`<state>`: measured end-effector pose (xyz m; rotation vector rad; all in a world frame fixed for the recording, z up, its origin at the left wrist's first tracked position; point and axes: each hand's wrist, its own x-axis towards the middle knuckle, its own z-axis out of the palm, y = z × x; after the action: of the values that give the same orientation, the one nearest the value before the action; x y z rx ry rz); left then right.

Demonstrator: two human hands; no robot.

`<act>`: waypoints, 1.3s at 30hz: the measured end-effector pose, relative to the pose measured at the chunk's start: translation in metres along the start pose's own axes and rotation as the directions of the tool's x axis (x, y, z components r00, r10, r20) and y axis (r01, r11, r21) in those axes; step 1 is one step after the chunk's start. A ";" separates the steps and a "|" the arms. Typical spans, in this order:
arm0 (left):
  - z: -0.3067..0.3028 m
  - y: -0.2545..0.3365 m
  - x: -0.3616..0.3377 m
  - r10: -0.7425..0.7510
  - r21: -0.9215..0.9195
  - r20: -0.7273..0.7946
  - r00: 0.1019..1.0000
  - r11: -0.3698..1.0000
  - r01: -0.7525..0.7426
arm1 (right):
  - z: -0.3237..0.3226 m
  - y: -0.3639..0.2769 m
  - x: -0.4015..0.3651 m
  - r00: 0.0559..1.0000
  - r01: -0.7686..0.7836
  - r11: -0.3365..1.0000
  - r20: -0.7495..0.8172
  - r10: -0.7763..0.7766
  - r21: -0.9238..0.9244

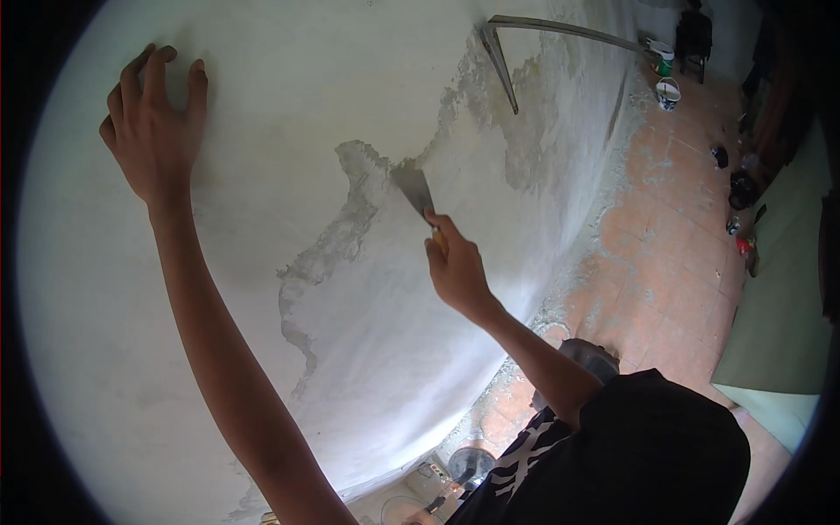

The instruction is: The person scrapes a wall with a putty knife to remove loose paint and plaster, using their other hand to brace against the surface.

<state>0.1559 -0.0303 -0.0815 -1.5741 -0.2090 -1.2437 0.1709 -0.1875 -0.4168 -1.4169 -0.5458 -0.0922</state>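
Observation:
My left hand (156, 131) rests against the pale wall (262, 105) at the upper left, its fingers spread and slightly bent, holding nothing. Near the middle of the view, my right hand (457, 267) is wrapped round the handle of a scraper (414, 192) with a flat metal blade. The blade's wide edge meets the wall at a rough grey patch (359, 157) where the surface layer is gone. This patch runs down and left in a ragged strip. A larger grey patch (523, 131) lies to the upper right of the blade.
A metal bracket or bar (560, 29) is by the wall at the top. Two buckets (668, 94) and a dark chair (694, 39) stand at the far end of the tiled floor (661, 254). Debris lines the wall's foot. A green surface (779, 324) is at the right.

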 end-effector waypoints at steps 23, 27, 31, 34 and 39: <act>0.003 -0.003 0.001 -0.001 0.024 0.067 0.998 1.000 -0.001 | 0.001 0.007 0.000 1.000 -0.007 0.999 -0.001 0.007 0.042; 0.003 -0.004 -0.001 -0.006 0.024 0.072 0.997 1.000 0.004 | -0.008 -0.019 0.010 0.963 -0.247 0.969 0.110 0.244 0.005; 0.003 -0.004 -0.001 0.005 0.024 0.082 0.997 1.000 -0.007 | -0.004 -0.008 0.003 0.998 -0.068 0.997 0.005 0.068 0.044; 0.002 -0.004 -0.002 0.011 0.044 0.063 0.998 0.999 -0.013 | -0.005 -0.015 0.001 0.967 -0.238 0.971 0.102 0.234 0.023; 0.000 -0.002 -0.001 -0.001 0.024 0.062 0.998 1.000 0.000 | -0.002 -0.016 0.015 0.987 -0.159 0.984 0.011 0.159 0.074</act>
<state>0.1548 -0.0290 -0.0812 -1.5928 -0.2632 -1.1895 0.1789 -0.1887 -0.3962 -1.3824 -0.4339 0.0592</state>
